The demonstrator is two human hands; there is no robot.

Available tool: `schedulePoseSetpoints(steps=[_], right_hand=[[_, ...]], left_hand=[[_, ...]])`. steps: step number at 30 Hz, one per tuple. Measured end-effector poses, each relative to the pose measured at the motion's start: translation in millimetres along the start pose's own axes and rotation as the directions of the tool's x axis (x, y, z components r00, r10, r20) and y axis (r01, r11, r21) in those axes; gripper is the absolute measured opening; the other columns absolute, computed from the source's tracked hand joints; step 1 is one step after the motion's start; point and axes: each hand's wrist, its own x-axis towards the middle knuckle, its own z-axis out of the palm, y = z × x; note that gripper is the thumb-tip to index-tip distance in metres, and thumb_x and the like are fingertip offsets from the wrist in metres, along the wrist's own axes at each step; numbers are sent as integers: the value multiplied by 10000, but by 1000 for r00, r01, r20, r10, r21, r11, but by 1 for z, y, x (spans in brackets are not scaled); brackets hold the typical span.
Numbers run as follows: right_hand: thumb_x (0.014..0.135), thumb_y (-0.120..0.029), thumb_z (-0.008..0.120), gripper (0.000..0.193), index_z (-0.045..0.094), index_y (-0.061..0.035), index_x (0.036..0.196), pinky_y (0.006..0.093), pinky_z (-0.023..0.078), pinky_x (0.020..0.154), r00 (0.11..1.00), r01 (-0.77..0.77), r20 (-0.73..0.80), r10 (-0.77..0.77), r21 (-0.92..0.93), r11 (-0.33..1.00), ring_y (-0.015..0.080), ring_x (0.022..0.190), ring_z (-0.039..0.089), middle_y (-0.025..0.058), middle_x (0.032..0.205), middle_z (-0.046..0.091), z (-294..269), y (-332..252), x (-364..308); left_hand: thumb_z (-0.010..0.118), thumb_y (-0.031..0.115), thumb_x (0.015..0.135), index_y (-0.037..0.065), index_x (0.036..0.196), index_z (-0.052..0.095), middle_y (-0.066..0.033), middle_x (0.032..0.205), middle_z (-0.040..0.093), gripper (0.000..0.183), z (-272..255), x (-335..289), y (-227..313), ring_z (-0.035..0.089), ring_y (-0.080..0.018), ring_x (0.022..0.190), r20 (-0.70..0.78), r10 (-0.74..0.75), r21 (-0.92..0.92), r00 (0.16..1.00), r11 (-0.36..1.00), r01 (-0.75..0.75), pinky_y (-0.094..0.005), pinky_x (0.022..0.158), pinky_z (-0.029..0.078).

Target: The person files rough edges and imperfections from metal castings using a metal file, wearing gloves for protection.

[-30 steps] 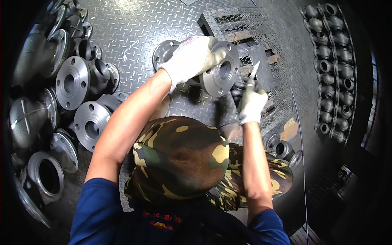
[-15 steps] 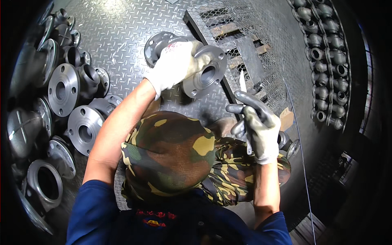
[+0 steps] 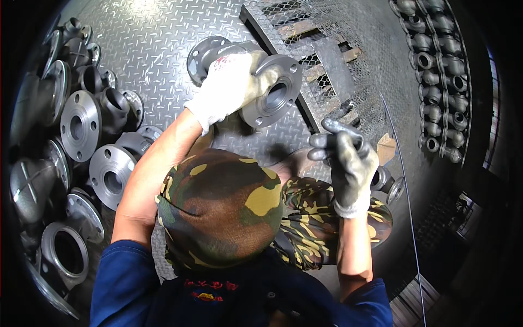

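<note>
L hand [image 3: 231, 82], upper ctr of frame, is clamped round the neck of a flanged pipe fitting [image 3: 256, 111], thumb side over the edge of the near flange [image 3: 292, 84]; fitting lies on its side, tilted. R hand [image 3: 348, 169], right of ctr, is up w/ fingers half bent & pointing left; can't tell if anything's pinched in it. Fitting sits up & left of R hand, well apart from it

Fitting = dull grey cast metal, approx dumbbell shape. Near flange: smooth flat disc w/ bolt holes near rim, round dark bore in ctr. Far flange [image 3: 195, 60], same sort of disc, shows past L hand's other side. Both hands in knit gloves, white cuffs; L glove pale on back, R glove's fingers v. grey & grimy

Floor plate [image 3: 158, 71], upper L to ctr: shiny steel, raised tread pattern. Upper ctr-R: diamond-mesh panel [image 3: 297, 46] w/ dark straight edge bar & flat grey sheet [image 3: 333, 68] on top. Left side: pile of similar castings [image 3: 80, 125], discs, round mouths, rough bulging bodies. Upper R: rows of rounder fittings [image 3: 444, 76], packed tight. Thin rod [image 3: 403, 201] runs down R side, near torn tan cardboard [image 3: 385, 149]. Lower ctr: camo cloth cap [image 3: 220, 210], camo trousers [image 3: 310, 234] beside it, navy shirt below
</note>
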Motion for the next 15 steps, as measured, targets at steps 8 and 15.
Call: schedulePoseSetpoints(steps=[8, 15], right_hand=[[1041, -304, 447, 436, 619, 79, 1158, 275, 508, 731, 995, 11, 96, -20, 98, 995, 184, 763, 649, 139, 914, 695, 9, 14, 26], [962, -142, 604, 260, 637, 60, 1122, 258, 505, 617, 994, -93, -58, 92, -25, 995, 116, 634, 607, 82, 825, 693, 13, 29, 45]], left_hand=[[589, 469, 920, 60, 1162, 644, -197, 975, 684, 479, 7, -4, 1, 658, -389, 907, 50, -25, 39, 998, 999, 23, -437, 795, 517], [597, 449, 918, 70, 1152, 653, -198, 983, 683, 448, 11, -5, -2, 657, -383, 933, 50, 19, 26, 999, 999, -21, -440, 807, 518]])
